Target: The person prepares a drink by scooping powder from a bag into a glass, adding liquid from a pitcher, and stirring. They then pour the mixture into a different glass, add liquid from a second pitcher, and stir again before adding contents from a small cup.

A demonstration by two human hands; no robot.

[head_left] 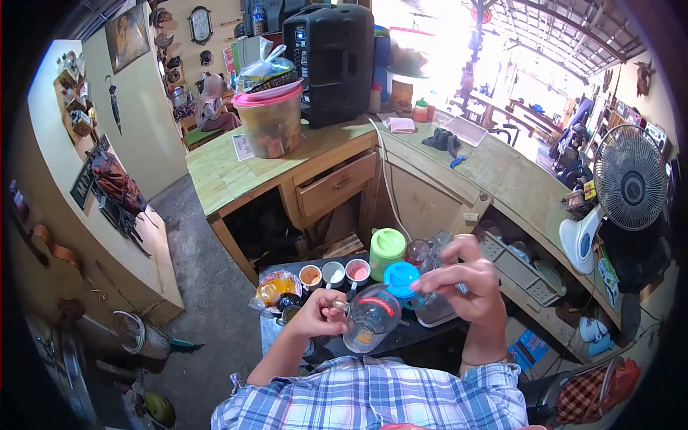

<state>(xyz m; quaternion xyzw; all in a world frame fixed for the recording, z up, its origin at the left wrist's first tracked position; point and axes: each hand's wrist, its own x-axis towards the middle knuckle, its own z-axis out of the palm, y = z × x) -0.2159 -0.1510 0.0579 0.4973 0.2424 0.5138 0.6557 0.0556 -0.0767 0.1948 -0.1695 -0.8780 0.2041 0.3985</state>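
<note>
My left hand (319,314) is closed round the handle of a clear glass mug (373,321) with a red label. The mug tilts in front of my chest, and something yellowish shows at its bottom. To its right, my right hand (467,283) is raised with its fingers bent and its fingertips pinched together at the edge of a blue lid (401,278); I cannot tell what they hold. Behind the lid stands a green-lidded container (387,247). Three white cups with orange (310,276), white (333,274) and pink (357,270) contents are lined up left of it.
A bag of yellow stuff (274,290) lies left of the cups. Clear glasses (433,247) cluster behind my right hand. A wooden counter (215,168) wraps round, carrying a pink-lidded tub (269,122), a black speaker (330,64) and a fan (631,179). A person (213,107) sits far back.
</note>
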